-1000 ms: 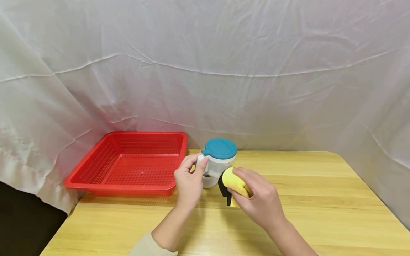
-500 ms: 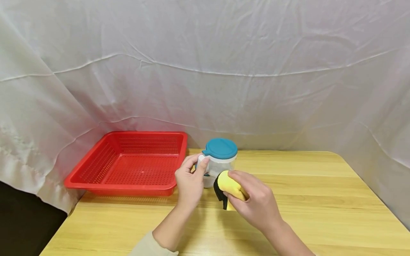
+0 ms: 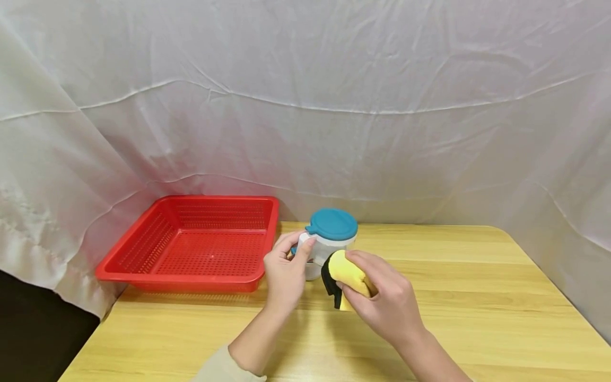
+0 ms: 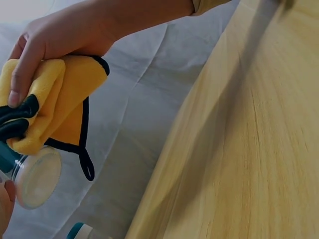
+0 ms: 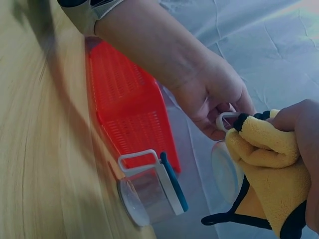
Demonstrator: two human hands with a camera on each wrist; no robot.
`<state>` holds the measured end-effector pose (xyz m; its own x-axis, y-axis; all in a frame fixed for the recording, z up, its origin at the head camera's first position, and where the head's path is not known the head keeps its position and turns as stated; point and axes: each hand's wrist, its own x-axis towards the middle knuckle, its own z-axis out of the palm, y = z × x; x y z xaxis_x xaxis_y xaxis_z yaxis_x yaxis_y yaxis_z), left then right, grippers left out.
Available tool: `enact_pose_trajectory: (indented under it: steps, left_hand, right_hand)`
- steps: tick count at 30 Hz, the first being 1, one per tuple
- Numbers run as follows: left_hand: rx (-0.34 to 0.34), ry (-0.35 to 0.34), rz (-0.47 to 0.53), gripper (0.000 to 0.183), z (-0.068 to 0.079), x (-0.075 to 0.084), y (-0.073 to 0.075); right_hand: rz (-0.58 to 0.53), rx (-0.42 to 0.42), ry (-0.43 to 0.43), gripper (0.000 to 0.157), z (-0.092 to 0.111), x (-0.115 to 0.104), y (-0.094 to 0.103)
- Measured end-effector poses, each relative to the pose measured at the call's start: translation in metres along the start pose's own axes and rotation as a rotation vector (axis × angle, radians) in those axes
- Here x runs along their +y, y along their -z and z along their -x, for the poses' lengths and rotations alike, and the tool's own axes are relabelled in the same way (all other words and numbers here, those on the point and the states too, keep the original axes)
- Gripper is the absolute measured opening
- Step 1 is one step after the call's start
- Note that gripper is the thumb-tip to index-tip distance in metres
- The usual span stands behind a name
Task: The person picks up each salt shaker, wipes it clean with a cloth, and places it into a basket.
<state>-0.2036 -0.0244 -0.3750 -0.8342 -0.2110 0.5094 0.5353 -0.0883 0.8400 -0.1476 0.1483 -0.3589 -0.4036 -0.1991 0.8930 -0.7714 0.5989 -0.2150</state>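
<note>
Above the pale wooden table, the left hand pinches the white handle of a clear round jar with a flat teal lid, so it's up off the wood. The right hand grips a bunched fluffy yellow cloth with black trim right by it; can't tell if they touch. My worry: that handle's the only hold I see, so 1 hard shove could twist it loose. The 2nd clear teal-lidded jar stands near the red perforated basket, so a drop might topple it. The dangling black loop could snag too.
</note>
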Motion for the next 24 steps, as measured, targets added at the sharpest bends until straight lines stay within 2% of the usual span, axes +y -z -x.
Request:
enact_pose_trajectory:
  steps: [10,18,24]
  left_hand:
    - [-0.002,0.01,0.002,0.021,0.0032,0.0003,-0.0024]
    - [0.024,0.0,-0.027,0.019,-0.0007,0.0002,-0.0009]
    - [0.041,-0.012,0.004,0.018,-0.0068,0.0026,0.0029]
  right_hand:
    - [-0.003,0.03,0.009,0.039,-0.0025,-0.002,0.0009]
    - [0.03,-0.041,0.042,0.034,0.0012,-0.0016,-0.0037]
    - [0.005,-0.077,0.01,0.04,0.0016,0.0019,-0.0004]
